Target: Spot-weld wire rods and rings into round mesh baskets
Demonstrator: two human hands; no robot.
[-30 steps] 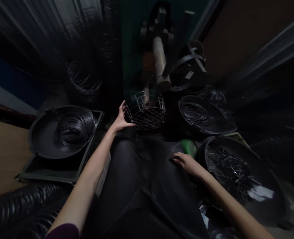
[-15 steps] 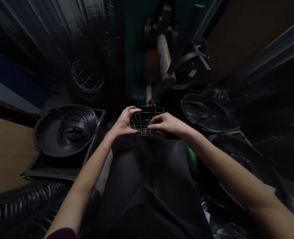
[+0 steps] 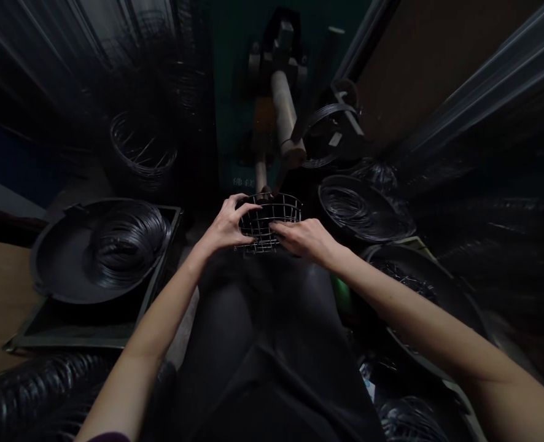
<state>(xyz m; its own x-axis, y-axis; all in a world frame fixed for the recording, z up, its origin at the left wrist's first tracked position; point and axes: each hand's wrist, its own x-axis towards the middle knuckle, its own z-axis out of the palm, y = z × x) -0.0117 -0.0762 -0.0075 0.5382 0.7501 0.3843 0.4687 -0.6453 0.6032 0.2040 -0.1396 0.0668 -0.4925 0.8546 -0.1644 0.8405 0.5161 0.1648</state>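
Observation:
A small round wire basket (image 3: 279, 212) with a grid of thin metal bars stands in front of my lap, just below the machine's electrode tip. My left hand (image 3: 226, 224) curls around its left side, thumb low and fingers over the upper wires, gripping it. On the near right side, my right hand (image 3: 306, 238) has its fingers pressed together against the basket's wires. Its fingertips partly cover the bars, and whether a loose wire is pinched there too is too dark to make out.
Ahead rises a green machine with a thick metal arm (image 3: 283, 104). At left, a black basin (image 3: 64, 258) holds a coil of wire rings (image 3: 127, 242). More basins with rings (image 3: 345, 205) and short wire pieces (image 3: 403, 279) stand at right. Stacked wire rings (image 3: 42, 387) lie lower left.
The basket has tilted and turned, showing more of its wires. My right fingers have come down from inside it to its near side. The whole view has shifted slightly.

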